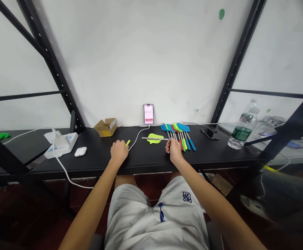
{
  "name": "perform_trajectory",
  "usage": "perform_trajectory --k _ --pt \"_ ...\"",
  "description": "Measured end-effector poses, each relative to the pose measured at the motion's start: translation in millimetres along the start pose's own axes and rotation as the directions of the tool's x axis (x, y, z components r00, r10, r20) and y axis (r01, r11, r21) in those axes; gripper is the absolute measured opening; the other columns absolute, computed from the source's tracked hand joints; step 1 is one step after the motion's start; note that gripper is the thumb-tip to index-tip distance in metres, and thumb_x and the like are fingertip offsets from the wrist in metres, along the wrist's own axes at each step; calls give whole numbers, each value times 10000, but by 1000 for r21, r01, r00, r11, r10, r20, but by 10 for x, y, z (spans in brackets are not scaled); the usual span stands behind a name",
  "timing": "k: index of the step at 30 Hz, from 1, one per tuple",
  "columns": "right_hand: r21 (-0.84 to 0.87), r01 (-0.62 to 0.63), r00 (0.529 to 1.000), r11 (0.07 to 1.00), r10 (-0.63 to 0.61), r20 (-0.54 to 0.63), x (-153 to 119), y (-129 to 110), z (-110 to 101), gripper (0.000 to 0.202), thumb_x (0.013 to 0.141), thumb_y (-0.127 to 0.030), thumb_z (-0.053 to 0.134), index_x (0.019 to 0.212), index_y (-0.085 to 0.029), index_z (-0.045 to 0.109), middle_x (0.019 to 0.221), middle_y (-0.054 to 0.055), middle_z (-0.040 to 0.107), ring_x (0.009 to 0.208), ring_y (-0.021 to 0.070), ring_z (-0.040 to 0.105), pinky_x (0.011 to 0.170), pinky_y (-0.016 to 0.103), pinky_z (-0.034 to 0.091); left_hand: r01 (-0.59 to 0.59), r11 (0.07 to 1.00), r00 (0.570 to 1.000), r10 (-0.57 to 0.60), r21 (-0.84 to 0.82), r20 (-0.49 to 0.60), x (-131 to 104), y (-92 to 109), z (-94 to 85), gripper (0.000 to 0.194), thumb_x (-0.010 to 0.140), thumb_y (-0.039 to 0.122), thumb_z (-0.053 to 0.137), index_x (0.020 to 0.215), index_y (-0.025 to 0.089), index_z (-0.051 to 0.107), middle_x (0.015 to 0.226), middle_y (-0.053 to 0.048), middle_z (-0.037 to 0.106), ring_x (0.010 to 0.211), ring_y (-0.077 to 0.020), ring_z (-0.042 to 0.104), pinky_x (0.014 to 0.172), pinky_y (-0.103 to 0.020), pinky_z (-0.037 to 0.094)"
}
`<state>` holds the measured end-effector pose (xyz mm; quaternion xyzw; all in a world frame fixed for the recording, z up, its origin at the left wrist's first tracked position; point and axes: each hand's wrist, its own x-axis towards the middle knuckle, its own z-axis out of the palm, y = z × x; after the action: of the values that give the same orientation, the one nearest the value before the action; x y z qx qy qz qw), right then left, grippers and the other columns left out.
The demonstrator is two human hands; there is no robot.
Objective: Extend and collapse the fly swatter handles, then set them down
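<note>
My left hand (119,151) is closed around a yellow-green handle (128,142) at the table's front, its end poking out past the fingers. Held in my closed right hand (174,149) is a thin metal rod (147,138), which points left. Below or behind the rod lies a yellow-green, perforated fly swatter head (155,141); whether they touch, I cannot tell. Just right of my right hand, several small fly swatters (184,137) lie in an overlapping row, with blue, green and red heads, metal shafts and coloured handles towards me.
An open cardboard box (106,127) and a lit phone (148,114) stand by the wall. A white earbud case (80,151) and a power strip (63,144) are left. To the right are a dark phone (210,133) and water bottles (242,128). A white cable (138,133) crosses the black table.
</note>
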<state>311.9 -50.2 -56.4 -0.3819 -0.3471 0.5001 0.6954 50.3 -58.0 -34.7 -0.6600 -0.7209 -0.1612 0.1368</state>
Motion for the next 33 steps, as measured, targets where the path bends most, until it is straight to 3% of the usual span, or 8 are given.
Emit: perform_trajectory --k 4,6,10,13,20,27,33 --pt "6 -1 1000 1000 1 -16 12 10 3 273 814 -363 548 632 -199 428 533 -50 380 390 60 343 338 189 202 -19 999 1000 19 -33 -8 24 -14 -14 228 874 210 451 928 105 646 974 -178 614 939 -309 592 779 -378 445" --pt "11 -1 1000 1000 2 -30 17 14 6 263 816 -351 542 633 -198 432 527 -53 382 386 60 341 335 188 201 -85 986 996 83 -143 -25 49 -15 -44 203 872 199 458 909 115 638 963 -159 623 931 -281 596 814 -368 446" --pt "18 5 999 1000 -5 -36 18 17 6 253 814 -337 539 633 -199 428 519 -56 381 386 61 343 332 186 203 -259 842 964 255 -474 -74 80 18 -150 140 866 234 501 902 171 620 915 -74 653 890 -206 609 811 -304 453" --pt "21 14 999 1000 -13 -33 13 16 1 241 809 -317 530 626 -198 428 516 -56 374 394 62 343 337 184 202 -275 766 959 264 -581 -106 63 53 -218 130 864 262 507 904 192 609 896 -42 667 851 -188 618 761 -288 456" --pt "31 26 1000 999 -26 -10 -7 4 18 244 776 -272 516 600 -206 360 522 -61 351 397 55 304 351 181 157 -260 734 962 254 -627 -100 14 58 -322 126 850 266 512 898 191 601 872 -43 668 823 -181 619 734 -279 457" --pt "13 44 998 999 -43 -35 -1 -9 28 277 749 -247 511 591 -220 285 517 -69 308 389 51 251 355 189 123 -353 688 924 361 -634 -123 -48 2 -577 147 863 276 499 928 199 607 882 -29 657 803 -163 603 715 -257 446" --pt "-6 56 998 998 -56 -25 -53 -54 43 313 733 -214 515 577 -219 244 521 -74 256 403 43 201 375 196 108 -370 691 906 417 -621 -76 -100 -33 -748 161 870 297 490 905 192 607 821 -22 646 734 -152 584 664 -243 436"
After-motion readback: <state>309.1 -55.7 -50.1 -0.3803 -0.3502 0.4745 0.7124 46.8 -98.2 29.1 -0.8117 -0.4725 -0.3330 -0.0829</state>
